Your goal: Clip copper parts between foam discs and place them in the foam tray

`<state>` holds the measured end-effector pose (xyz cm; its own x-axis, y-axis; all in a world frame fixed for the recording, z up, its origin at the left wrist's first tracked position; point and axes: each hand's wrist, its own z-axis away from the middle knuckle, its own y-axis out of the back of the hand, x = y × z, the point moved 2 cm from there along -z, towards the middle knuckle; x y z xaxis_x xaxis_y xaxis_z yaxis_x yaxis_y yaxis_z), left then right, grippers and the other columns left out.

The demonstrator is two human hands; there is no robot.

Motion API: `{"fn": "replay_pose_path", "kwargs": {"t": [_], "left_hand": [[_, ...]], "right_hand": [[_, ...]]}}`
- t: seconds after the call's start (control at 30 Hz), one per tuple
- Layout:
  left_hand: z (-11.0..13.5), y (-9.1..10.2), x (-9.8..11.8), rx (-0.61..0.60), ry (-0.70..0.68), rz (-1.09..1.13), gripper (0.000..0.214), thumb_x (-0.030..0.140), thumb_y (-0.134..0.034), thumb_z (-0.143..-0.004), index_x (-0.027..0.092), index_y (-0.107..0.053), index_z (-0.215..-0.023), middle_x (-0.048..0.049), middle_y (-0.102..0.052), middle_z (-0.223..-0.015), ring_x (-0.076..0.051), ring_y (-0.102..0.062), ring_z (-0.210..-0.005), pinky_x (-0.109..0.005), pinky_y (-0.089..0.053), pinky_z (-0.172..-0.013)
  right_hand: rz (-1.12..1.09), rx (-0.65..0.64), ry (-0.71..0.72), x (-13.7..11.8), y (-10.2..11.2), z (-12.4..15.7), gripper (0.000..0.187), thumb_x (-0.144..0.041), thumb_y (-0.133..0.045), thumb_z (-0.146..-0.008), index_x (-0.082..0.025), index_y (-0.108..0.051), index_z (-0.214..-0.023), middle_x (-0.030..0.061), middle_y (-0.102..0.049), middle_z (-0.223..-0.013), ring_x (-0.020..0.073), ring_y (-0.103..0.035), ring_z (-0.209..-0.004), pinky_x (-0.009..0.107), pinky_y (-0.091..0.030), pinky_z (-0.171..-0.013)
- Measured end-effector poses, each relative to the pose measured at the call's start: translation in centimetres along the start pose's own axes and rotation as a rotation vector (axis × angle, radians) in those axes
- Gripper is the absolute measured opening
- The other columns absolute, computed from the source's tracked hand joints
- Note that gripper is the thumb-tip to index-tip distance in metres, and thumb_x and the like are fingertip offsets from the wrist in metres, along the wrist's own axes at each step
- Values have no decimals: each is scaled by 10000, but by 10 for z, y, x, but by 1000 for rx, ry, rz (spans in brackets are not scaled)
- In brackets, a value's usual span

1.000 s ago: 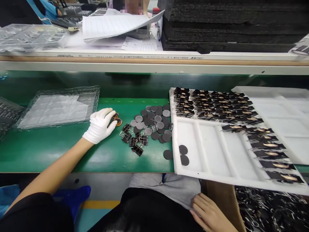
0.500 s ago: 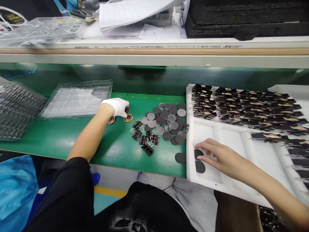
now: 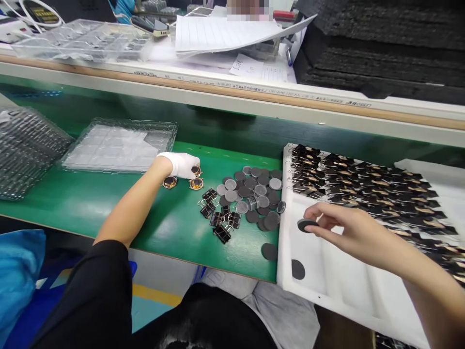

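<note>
My left hand (image 3: 182, 166), in a white glove, is closed with its fingertips on a gold-rimmed round watch head (image 3: 196, 170). Just below it on the green mat lie another watch head (image 3: 196, 183) and, to the left, a third watch head (image 3: 169, 182). Over the white tray, my right hand (image 3: 332, 224) pinches a black disc (image 3: 307, 225) between thumb and fingers, tilted nearly edge-on. A second black disc (image 3: 298, 269) lies in the tray's near left part. Between my hands are a heap of black and clear-faced discs (image 3: 250, 183) and several black binder clips (image 3: 222, 233).
The white tray (image 3: 284, 242) holds rows of clipped black pieces (image 3: 348, 179). A clear plastic tray (image 3: 119, 145) with paper sits at the left, beside stacked clear trays (image 3: 29, 150). A shelf edge (image 3: 232, 89) crosses behind the bench (image 3: 156, 218), bearing papers and black foam.
My right hand has lifted a black disc off the white tray. My left hand stays by the watch heads. The camera view has tilted and shifted.
</note>
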<state>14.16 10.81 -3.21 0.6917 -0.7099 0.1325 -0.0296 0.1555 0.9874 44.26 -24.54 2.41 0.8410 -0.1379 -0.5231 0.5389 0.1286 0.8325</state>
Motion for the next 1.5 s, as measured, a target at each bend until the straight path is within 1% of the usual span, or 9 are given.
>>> {"fn": "replay_pose_path", "kwargs": {"t": [0.13, 0.3, 0.47, 0.63, 0.77, 0.9, 1.07, 1.3, 1.5], "left_hand": [[-1, 12, 2, -90, -2, 30, 495, 556, -607, -880, 223, -732, -1225, -65, -809, -1028, -257, -748, -1033, -326, -545, -976], [-6, 26, 12, -228, -30, 99, 366, 395, -502, -930, 217, -749, -1134, -30, -803, -912, -207, -742, -875, -276, -536, -808], [-15, 4, 45, -179, -107, 277, 386, 328, -455, -965, 237, -726, -1223, -14, -802, -953, -202, -739, -917, -271, -518, -797], [-22, -16, 55, -118, -120, 174, 467, 361, -427, -991, 164, -652, -1350, -129, -749, -1204, -310, -695, -1152, -371, -524, -932], [-20, -17, 49, -191, -182, 131, 700, 548, -613, -907, 151, -525, -1477, -178, -649, -1333, -349, -681, -1171, -401, -542, -936], [-18, -18, 51, -207, -214, 78, 672, 443, -683, -888, 152, -515, -1470, -169, -629, -1333, -345, -679, -1175, -402, -540, -953], [-19, -20, 54, -181, -231, 89, 644, 363, -706, -898, 139, -512, -1470, -169, -628, -1356, -329, -654, -1244, -380, -513, -1026], [-20, -21, 56, -164, -260, 108, 604, 385, -686, -917, 148, -520, -1447, -146, -652, -1257, -311, -685, -1125, -374, -527, -932], [-20, -23, 56, -162, -266, 127, 758, 456, -720, -890, 134, -457, -1524, -149, -625, -1306, -317, -664, -1181, -370, -520, -964]], "right_hand": [[-12, 96, 158, -34, 16, -39, 210, -432, -617, -990, -239, -689, -1028, 62, -765, -982, 209, -724, -792, 337, -565, -722], [-67, 220, 344, -59, 4, -107, 96, -235, -627, -906, -210, -707, -953, 47, -756, -940, 183, -719, -771, 314, -580, -729], [-55, 355, 474, -62, -27, -183, 188, -101, -630, -862, -185, -785, -928, 61, -768, -955, 194, -732, -830, 310, -567, -738], [6, 307, 543, -49, -56, -232, 183, -120, -669, -916, -181, -827, -985, 100, -793, -1035, 245, -762, -948, 365, -604, -824], [44, 221, 682, -41, -68, -245, 219, -173, -620, -996, -187, -826, -1070, 116, -790, -1114, 245, -764, -987, 390, -624, -876], [275, 108, 734, -41, -75, -246, 330, -120, -518, -1023, -162, -793, -1201, 140, -766, -1257, 284, -765, -1020, 446, -641, -877], [403, 35, 872, -41, -72, -240, 456, -50, -466, -1006, -100, -673, -1409, 172, -661, -1460, 311, -667, -1304, 475, -586, -1072], [153, 60, 816, -42, -73, -257, 285, -175, -541, -1043, -148, -824, -1038, 138, -784, -1103, 272, -732, -1001, 413, -614, -878], [195, -7, 715, -47, -59, -239, 248, -232, -582, -1039, -156, -784, -1159, 136, -744, -1184, 285, -701, -1073, 414, -556, -910]]}}
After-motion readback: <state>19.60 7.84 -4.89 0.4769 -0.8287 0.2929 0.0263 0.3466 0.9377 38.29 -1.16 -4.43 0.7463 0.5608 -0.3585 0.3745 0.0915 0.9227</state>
